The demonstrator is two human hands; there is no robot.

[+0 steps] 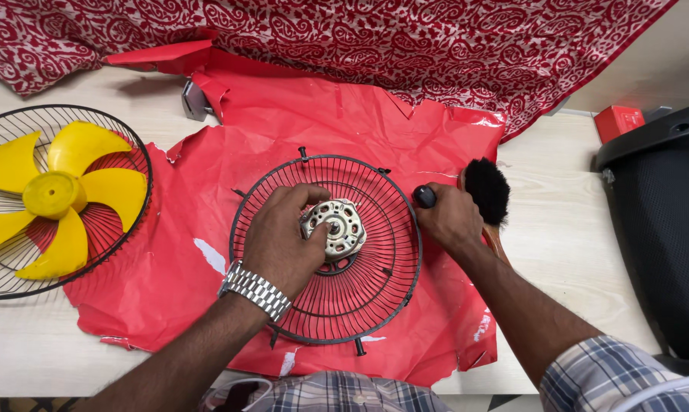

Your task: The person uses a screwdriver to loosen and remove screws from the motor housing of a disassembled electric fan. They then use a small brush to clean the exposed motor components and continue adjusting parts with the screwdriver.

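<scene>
Resting on the fan motor (343, 227) at the centre of the wire guard (325, 252), the left hand (279, 240) grips it, while the right hand (447, 221), at the guard's right rim, closes around a dark-handled tool (424, 197).

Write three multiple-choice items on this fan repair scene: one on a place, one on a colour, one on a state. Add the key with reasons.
1. Where does the yellow fan blade lie?
A. In the wire guard at the table's left edge
B. On the black chair
C. Under the patterned cloth

2. What colour is the sheet under the middle wire guard?
A. Blue
B. Red
C. White

3. What is the left hand doing?
A. Resting flat on bare table
B. Holding the brush
C. Gripping the metal motor at the guard's centre

Key: 1 A, the blade sits inside the left guard. 2 B, red sheet shows all around the guard. 3 C, its fingers close on the motor, while the right hand holds a small black knob beside the brush.
</scene>
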